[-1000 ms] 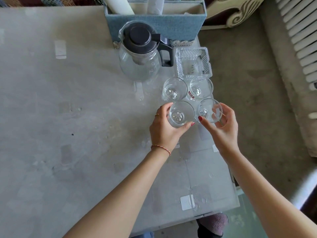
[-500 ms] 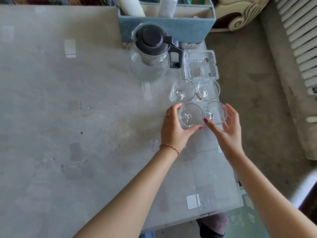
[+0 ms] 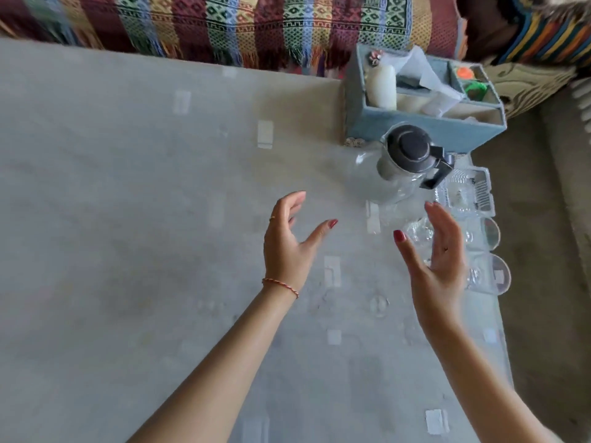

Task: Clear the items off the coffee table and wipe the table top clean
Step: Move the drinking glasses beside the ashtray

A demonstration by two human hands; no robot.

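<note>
My left hand (image 3: 289,241): fingers spread apart, holding nothing, up over the bare gray table (image 3: 128,219).
My right hand (image 3: 438,260): fingers straight and loose, holding nothing, just in front of the glasses.
Glasses (image 3: 489,273): clear cups bunched at the right edge of the table, partly hidden behind my right hand.
Clear dish (image 3: 470,193): just past the glasses.
Jug (image 3: 399,167): glass, dark lid, handle pointing right, touching nothing I hold.
Blue box (image 3: 425,126): at the far corner, full of small things.
How I should do it, I think: grab one thing at a time, hold the glass low and firm, go slow near the edge.
</note>
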